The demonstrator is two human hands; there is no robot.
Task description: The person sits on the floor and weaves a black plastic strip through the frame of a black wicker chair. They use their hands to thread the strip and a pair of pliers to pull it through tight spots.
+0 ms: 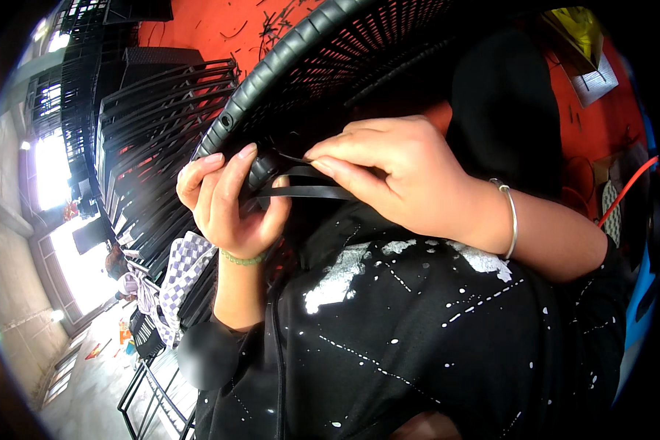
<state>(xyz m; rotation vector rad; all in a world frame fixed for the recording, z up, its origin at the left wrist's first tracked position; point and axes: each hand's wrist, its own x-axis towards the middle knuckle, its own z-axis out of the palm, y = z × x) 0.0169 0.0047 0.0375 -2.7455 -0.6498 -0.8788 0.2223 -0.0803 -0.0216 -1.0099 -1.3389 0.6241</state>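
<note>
A black woven piece of furniture [268, 77], its thick rim wrapped in flat strip, leans across my lap with its mesh facing me. My left hand [227, 194] curls around the lower end of that rim, fingers over the outside and thumb on the near side. Close beside it, my right hand [403, 169] pinches a thin black strip [293, 158] between thumb and forefinger. Another length of flat black strip [312, 192] runs from the left thumb toward the right wrist. Where the strips meet the rim is dark and partly hidden by my fingers.
Stacked black metal frames [161, 110] stand at the left. Strip scraps [275, 29] litter the red floor. A checked cloth [187, 271] hangs at lower left, near a seated person [116, 262]. An orange cord [627, 191] and a yellow bag [576, 33] are at right.
</note>
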